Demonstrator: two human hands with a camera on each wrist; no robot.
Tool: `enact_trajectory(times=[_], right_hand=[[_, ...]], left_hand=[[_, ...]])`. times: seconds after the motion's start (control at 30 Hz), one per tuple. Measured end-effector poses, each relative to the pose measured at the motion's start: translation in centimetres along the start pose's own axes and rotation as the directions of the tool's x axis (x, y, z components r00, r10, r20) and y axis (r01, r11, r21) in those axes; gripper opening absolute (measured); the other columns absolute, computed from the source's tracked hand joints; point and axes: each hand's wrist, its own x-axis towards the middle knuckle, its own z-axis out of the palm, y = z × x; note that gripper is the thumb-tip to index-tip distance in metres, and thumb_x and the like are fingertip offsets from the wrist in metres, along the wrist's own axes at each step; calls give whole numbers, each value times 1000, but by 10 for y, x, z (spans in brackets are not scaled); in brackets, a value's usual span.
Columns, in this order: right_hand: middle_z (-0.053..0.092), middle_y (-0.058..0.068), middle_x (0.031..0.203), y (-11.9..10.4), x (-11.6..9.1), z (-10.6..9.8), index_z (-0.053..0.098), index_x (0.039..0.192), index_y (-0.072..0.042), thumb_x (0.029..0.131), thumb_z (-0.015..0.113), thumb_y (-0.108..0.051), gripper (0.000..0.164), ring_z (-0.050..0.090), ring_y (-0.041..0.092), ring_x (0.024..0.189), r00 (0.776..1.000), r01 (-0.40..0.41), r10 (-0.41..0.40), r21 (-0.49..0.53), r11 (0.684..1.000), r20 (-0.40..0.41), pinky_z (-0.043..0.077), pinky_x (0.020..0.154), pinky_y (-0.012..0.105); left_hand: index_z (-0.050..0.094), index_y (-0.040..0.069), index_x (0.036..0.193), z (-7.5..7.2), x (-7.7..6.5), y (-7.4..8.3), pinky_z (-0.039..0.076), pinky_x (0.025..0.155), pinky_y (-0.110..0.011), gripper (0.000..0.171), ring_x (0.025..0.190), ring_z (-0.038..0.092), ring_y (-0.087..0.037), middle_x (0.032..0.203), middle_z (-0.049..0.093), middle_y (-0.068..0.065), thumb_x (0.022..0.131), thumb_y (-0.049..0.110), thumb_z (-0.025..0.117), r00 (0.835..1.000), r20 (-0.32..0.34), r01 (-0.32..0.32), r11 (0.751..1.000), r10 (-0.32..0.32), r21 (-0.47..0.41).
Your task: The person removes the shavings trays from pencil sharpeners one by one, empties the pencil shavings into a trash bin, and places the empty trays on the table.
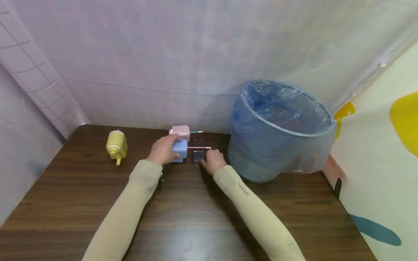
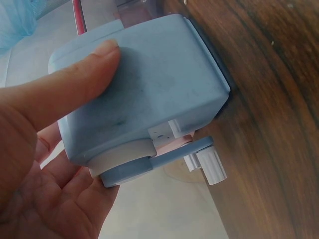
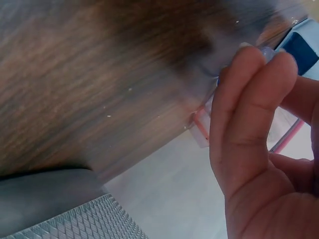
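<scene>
My left hand (image 1: pixel 162 150) grips a blue crank pencil sharpener (image 2: pixel 144 82), thumb on one face and fingers round the other side. Its crank handle (image 2: pixel 212 164) shows in the left wrist view. A pink pencil (image 1: pixel 199 147) sticks out of the sharpener toward the right. My right hand (image 1: pixel 214 162) pinches the edge of a small clear plastic tray (image 1: pixel 198 156) beside the sharpener; curled fingers hide much of the grip in the right wrist view. Just behind stands a pink pencil sharpener (image 1: pixel 180 131) with a teal pencil (image 1: pixel 196 132) in it.
A yellow crank sharpener (image 1: pixel 117 145) stands at the left of the wooden table (image 1: pixel 183 224). Close to my right hand is a bin (image 1: pixel 251 166) lined with a blue bag (image 1: pixel 277 145). Another clear tray (image 1: pixel 198 142) lies behind the pink pencil.
</scene>
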Motion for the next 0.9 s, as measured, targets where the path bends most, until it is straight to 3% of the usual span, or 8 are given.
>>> enact_trajectory(times=[0.23,0.53,0.9], right_hand=[[73,27,99,3,4,5,71,99,6,92,73,-30,36,72,44,90,1000,-17,17,13,1000,-12,59,82,50],[72,28,99,5,-2,-10,72,96,7,90,74,-33,40,72,44,90,999,-26,26,-1,1000,38,59,82,50],[71,16,78,3,-13,-25,68,79,-1,89,73,-37,37,68,28,67,999,12,-14,40,999,47,57,63,41]], left_hand=[[58,9,131,1,0,0,51,97,-57,61,116,62,-41,133,64,-20,77,11,86,1000,8,4,1000,-4,-5],[58,9,132,-1,1,1,50,96,-57,62,116,62,-41,132,64,-20,77,11,86,1000,2,0,1000,0,3],[59,5,132,6,-2,1,49,102,-57,58,125,58,-39,138,59,-19,80,9,84,999,-32,-39,998,41,45]])
